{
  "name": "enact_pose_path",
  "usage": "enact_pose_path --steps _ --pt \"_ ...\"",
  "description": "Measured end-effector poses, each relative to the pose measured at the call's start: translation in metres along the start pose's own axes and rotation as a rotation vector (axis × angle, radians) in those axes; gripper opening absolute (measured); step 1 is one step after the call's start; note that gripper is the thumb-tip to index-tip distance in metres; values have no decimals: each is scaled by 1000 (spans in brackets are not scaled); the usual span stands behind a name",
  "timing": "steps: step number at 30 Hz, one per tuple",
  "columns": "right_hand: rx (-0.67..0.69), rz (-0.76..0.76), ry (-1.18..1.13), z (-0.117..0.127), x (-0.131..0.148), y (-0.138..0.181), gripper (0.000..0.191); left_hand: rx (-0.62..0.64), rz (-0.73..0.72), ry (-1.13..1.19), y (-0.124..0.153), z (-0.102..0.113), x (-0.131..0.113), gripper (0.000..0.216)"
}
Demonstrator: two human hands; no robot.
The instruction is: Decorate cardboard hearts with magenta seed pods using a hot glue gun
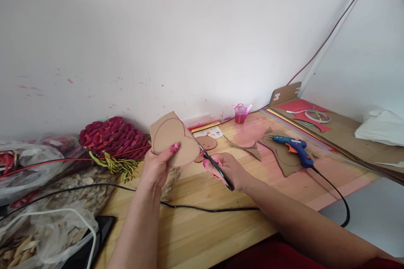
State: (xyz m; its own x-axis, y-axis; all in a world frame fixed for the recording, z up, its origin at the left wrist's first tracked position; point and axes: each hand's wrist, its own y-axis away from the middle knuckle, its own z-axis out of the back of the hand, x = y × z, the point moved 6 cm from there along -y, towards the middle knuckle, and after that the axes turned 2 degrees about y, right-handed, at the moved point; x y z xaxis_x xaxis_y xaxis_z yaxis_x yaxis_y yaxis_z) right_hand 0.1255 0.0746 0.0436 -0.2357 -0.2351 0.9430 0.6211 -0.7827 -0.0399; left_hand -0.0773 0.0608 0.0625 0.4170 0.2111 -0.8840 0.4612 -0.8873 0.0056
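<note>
A single head-worn camera supplies the view, looking from the person's own position, from above and behind the left fingers (pixel 170 151) and right fingers (pixel 217 159). It faces forward and down, at close range: the fingers sit near mid-frame, and the left forearm (pixel 139 222) and right forearm (pixel 293 214) reach up to them from the lower edge and lower right corner. The tabletop (pixel 189 231) spreads beneath and right of the fingers; the white wall (pixel 189 29) fills the frame beyond and above them.
</note>
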Motion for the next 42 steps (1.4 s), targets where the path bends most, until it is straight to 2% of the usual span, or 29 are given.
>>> enact_pose_path --steps 16,25,32,38,42 --pt "-12 -20 -11 -2 -3 0 51 11 22 -28 -1 2 -3 63" --pt "-14 -31 -7 -5 -3 1 56 -37 6 -26 -2 2 -3 56" --pt "25 -117 -165 -12 -16 1 48 -13 2 -27 -1 1 -2 56" --pt "11 -79 -229 -13 -14 0 41 38 35 -21 5 -6 0 55" --pt "12 -72 -252 -13 -11 0 44 40 31 -15 7 -9 -1 60"
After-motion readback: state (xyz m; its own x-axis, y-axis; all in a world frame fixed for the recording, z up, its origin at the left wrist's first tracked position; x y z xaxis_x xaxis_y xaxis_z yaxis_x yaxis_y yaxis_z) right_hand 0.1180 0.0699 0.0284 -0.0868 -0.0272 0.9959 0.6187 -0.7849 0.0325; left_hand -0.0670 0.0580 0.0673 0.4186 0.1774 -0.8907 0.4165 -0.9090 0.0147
